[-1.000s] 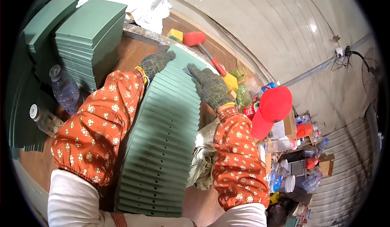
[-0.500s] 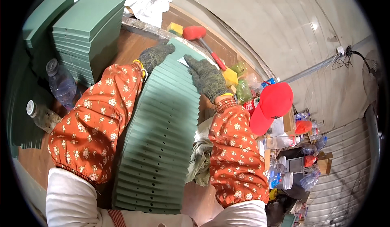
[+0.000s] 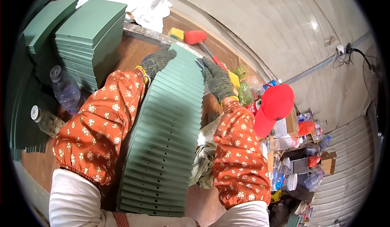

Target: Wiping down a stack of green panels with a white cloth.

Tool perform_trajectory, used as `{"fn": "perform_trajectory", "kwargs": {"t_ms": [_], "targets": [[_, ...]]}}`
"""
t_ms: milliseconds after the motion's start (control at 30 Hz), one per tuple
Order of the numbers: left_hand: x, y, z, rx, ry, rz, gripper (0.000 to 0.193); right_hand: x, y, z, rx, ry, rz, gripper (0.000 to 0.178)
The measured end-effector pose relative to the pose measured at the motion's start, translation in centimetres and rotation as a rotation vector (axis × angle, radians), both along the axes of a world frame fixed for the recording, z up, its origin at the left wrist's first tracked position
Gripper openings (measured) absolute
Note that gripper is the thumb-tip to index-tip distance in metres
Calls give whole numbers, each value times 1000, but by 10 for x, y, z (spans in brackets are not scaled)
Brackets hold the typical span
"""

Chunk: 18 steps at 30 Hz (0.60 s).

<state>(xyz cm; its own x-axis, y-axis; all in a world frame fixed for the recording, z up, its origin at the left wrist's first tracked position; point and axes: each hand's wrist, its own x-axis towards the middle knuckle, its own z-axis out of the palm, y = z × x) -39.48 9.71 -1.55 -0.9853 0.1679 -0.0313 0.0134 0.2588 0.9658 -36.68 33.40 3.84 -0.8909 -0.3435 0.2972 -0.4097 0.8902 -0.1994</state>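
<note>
From where I stand, a long row of green panels point(image 3: 162, 150) lies overlapped like shingles on the brown table point(image 3: 136, 52), running from the worker's waist to the table's far side, with small dark holes dotted down it. Both hands are at its far end, well apart, one on either side of the last panel point(image 3: 187, 62), whose face lies largely bare. The left hand point(image 3: 158, 61), in a dark knitted glove, rests against that panel's left edge; I can't tell whether its fingers grip it. The right hand point(image 3: 219, 81), gloved alike, is by the right edge, its fingertips pinched on a small flat piece point(image 3: 200, 63) lying against the green surface; the glove hides most of it. Orange flowered sleeves point(image 3: 101, 125) cover both forearms. Just beyond the right hand lies a red-headed mallet point(image 3: 195, 37), with a yellow sponge point(image 3: 176, 33) next to its head. A crumpled rag point(image 3: 204, 162) sits to the right of the row, near the right forearm, and a red cap point(image 3: 276, 105) is farther right among bottles and odds and ends. Left of the left arm stand a clear plastic bottle point(image 3: 67, 92) and a white-lidded jar point(image 3: 46, 121), and behind them rises a neat stack of green panels point(image 3: 91, 22), near a white cloth point(image 3: 130, 3).
</note>
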Motion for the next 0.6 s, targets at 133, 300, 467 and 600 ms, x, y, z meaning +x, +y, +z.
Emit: {"fn": "perform_trajectory", "kwargs": {"t_ms": [133, 300, 467, 600], "targets": [[0, 12, 3, 61, -20, -21, 67, 3, 2, 20, 189, -34, -105, 37], [-8, -12, -8, -23, 61, -11, 54, -14, -23, 16, 216, -32, -12, 36], [-13, -3, -7, -58, 94, -33, 51, -29, -13, 3, 228, 78, 30, 36], [-11, -3, -5, -41, 78, -27, 48, -17, -16, 7, 62, -23, -21, 36]]}}
